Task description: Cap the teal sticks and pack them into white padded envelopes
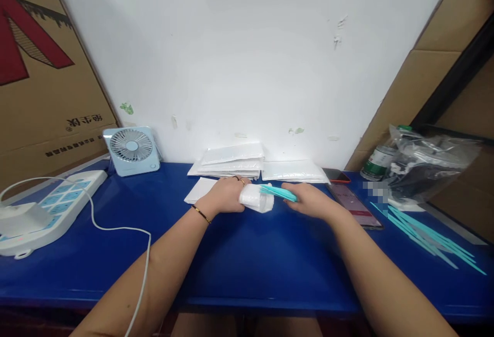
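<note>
My left hand (230, 195), with a dark bracelet at the wrist, is closed on a white padded envelope (257, 199) whose mouth faces right. In my right hand (311, 200) a bunch of thin teal strips (283, 193) is gripped. The strips' left ends meet the envelope's mouth; whether they lie inside or in front of it I cannot tell. Just behind my left hand lies a stack of flat white padded envelopes (231, 159), and another flat white pile (293, 171) lies right of it. A white envelope (199, 190) is partly covered by my left hand.
On the left stand a blue fan (131, 151) and a white power strip (57, 206), its cable (127, 228) crossing over my left forearm. To the right are a phone (357, 206), loose teal strips (428, 234), a bottle (378, 161) and a clear plastic bag (424, 164).
</note>
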`<act>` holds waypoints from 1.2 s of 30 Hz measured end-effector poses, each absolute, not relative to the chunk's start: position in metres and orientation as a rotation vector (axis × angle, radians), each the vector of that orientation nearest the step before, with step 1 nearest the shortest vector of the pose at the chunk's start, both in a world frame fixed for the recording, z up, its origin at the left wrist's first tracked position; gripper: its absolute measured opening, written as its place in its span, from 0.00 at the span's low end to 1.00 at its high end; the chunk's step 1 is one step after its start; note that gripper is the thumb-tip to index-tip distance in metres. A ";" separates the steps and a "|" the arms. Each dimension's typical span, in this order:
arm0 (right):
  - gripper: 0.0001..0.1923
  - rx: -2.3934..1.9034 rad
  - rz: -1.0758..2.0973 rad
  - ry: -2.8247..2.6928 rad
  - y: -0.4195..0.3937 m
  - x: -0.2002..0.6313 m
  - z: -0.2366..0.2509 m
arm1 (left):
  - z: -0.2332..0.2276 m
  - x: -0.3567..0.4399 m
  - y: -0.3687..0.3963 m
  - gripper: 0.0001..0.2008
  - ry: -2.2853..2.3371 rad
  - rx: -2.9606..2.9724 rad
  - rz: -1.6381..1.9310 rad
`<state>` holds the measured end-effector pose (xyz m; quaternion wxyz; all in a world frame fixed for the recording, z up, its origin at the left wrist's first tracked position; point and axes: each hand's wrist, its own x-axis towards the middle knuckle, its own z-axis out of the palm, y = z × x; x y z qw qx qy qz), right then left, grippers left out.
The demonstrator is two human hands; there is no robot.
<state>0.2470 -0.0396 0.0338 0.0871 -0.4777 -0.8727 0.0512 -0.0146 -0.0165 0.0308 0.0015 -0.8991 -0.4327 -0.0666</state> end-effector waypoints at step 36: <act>0.39 -1.272 1.031 -1.273 -0.042 0.188 -0.023 | 0.001 -0.007 -0.016 0.51 -1.529 -2.991 -0.135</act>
